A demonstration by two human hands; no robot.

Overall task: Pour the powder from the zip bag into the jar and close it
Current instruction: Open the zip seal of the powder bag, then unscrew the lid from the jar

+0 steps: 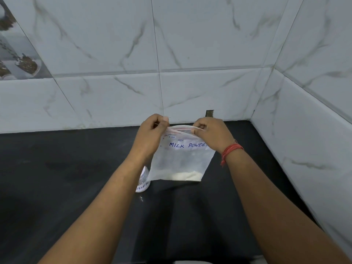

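A clear zip bag (181, 159) labelled "MILK POWDER" hangs upright above the black counter (66, 178), with a little white powder (187, 176) settled in its bottom. My left hand (150, 133) pinches the left end of its red zip strip and my right hand (211, 133) pinches the right end; the mouth is slightly parted between them. A small clear jar (143, 181) with a white label stands on the counter just below the bag's left corner, mostly hidden behind my left forearm and the bag. Its top is not visible.
Grey-veined white wall tiles (190, 54) rise behind the counter and along the right side, forming a corner at the back right. A small dark notch (209, 113) sits at the base of the back wall. A pale object (190, 262) peeks in at the bottom edge.
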